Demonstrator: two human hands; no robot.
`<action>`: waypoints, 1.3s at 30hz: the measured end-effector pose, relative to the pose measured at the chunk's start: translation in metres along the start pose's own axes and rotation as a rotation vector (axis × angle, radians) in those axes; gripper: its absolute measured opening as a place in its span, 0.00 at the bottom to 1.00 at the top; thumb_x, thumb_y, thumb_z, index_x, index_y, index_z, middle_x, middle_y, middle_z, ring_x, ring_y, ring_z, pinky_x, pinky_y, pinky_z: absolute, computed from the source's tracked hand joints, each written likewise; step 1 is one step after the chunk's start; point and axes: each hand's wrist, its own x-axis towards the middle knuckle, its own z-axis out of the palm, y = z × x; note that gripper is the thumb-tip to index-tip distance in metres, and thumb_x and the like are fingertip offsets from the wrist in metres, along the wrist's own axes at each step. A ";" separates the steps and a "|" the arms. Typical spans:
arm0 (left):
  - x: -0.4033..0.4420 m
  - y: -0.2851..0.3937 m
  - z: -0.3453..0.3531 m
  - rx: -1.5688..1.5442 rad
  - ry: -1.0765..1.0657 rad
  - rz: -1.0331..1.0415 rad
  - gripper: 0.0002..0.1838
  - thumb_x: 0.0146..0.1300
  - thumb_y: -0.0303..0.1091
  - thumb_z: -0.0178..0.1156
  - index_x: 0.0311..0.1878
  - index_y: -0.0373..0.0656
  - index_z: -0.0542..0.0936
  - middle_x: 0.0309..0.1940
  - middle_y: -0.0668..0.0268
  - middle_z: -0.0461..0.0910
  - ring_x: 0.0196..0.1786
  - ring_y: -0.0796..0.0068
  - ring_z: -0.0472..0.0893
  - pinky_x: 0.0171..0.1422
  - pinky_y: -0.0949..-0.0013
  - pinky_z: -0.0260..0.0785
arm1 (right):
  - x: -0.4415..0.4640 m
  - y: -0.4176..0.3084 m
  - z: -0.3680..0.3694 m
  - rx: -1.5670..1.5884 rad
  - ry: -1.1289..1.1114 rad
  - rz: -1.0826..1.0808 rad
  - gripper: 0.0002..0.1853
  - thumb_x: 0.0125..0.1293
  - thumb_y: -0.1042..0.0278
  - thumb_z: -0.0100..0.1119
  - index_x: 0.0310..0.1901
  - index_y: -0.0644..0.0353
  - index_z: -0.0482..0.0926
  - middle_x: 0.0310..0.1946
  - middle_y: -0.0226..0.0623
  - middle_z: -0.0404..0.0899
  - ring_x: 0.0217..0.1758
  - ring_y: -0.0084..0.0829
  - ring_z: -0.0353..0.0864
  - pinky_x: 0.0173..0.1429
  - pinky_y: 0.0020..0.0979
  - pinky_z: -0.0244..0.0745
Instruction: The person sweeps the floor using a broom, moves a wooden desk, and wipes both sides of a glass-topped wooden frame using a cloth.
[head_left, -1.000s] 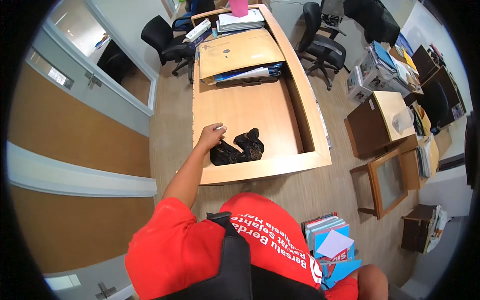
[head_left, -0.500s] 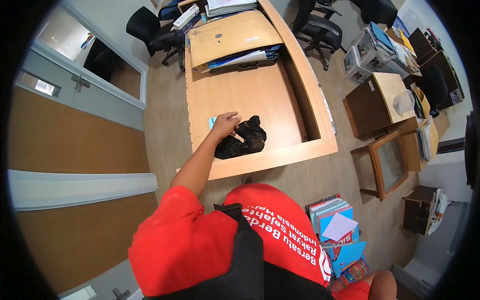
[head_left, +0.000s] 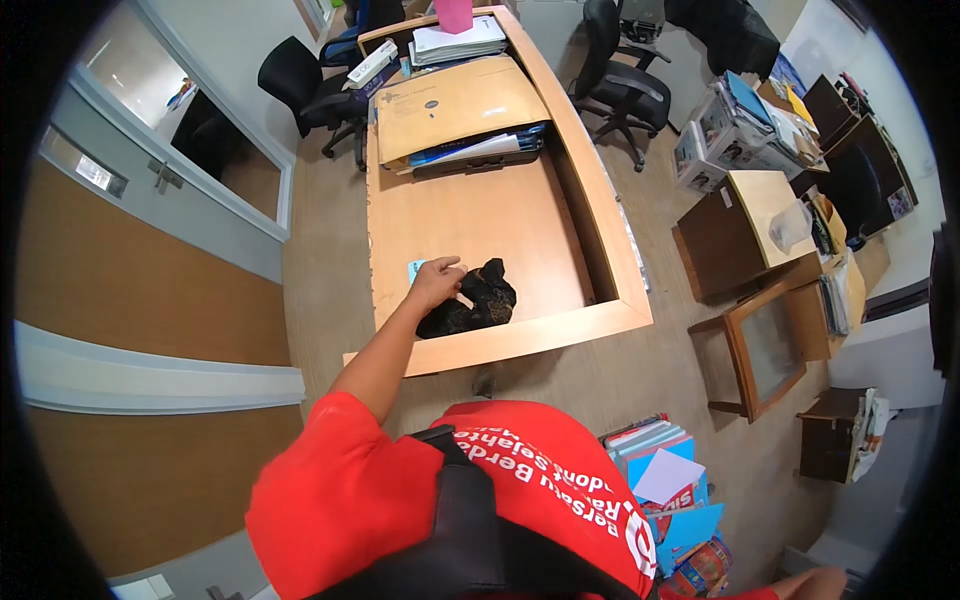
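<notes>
My left hand (head_left: 436,284) reaches over the near left part of the wooden desk (head_left: 470,220), at the edge of a bunched black cloth item (head_left: 482,302). Its fingers point right and are slightly apart, with nothing seen in them. The cloth has a brownish pattern and lies against the desk's raised front edge; my hand hides part of it. Just beyond my hand, a small light blue card (head_left: 415,269) lies on the desktop, partly covered. My right hand is out of view; only part of that arm shows at the bottom right.
A large tan envelope (head_left: 455,105) lies on files farther back on the desk, with stacked papers (head_left: 458,42) and a pink container (head_left: 453,14) behind. Office chairs flank the desk. Books and folders (head_left: 665,490) are at my right, beyond them a glass-panelled wooden frame (head_left: 768,348).
The light blue card, not visible a second ago, now shows beside my left hand. My left hand has moved slightly right, over the cloth's edge. The camera view has shifted a little.
</notes>
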 end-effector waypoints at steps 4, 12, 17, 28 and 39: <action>0.003 -0.002 0.005 -0.101 -0.024 0.059 0.30 0.62 0.37 0.62 0.63 0.30 0.68 0.33 0.63 0.79 0.31 0.79 0.76 0.32 0.74 0.73 | 0.002 -0.003 0.001 0.013 -0.005 -0.009 0.19 0.62 0.63 0.55 0.51 0.67 0.74 0.32 0.39 0.76 0.32 0.33 0.73 0.38 0.34 0.73; -0.002 -0.005 0.002 0.776 -0.295 0.110 0.58 0.43 0.58 0.71 0.73 0.41 0.52 0.54 0.46 0.76 0.57 0.54 0.77 0.61 0.64 0.67 | -0.004 0.016 -0.013 0.097 0.067 0.009 0.20 0.62 0.62 0.57 0.51 0.66 0.74 0.31 0.37 0.75 0.31 0.31 0.71 0.37 0.34 0.72; 0.001 -0.022 0.009 0.976 -0.481 0.157 0.60 0.43 0.56 0.71 0.74 0.46 0.46 0.51 0.47 0.78 0.55 0.51 0.77 0.59 0.61 0.69 | -0.044 0.062 -0.021 0.227 0.477 0.146 0.20 0.62 0.60 0.58 0.51 0.66 0.73 0.30 0.36 0.74 0.31 0.30 0.70 0.37 0.33 0.71; 0.000 -0.005 0.015 0.907 -0.288 0.368 0.23 0.53 0.36 0.56 0.56 0.46 0.77 0.46 0.49 0.80 0.48 0.53 0.80 0.56 0.58 0.71 | -0.133 0.172 0.049 0.298 1.200 1.003 0.17 0.68 0.66 0.54 0.54 0.67 0.72 0.28 0.35 0.76 0.32 0.26 0.76 0.40 0.29 0.74; -0.056 0.169 0.010 -0.207 -0.471 0.624 0.14 0.59 0.23 0.55 0.49 0.33 0.77 0.41 0.67 0.80 0.45 0.78 0.77 0.52 0.72 0.69 | -0.084 0.213 0.074 0.156 1.025 1.155 0.32 0.57 0.76 0.64 0.64 0.60 0.66 0.53 0.38 0.74 0.49 0.26 0.76 0.46 0.27 0.76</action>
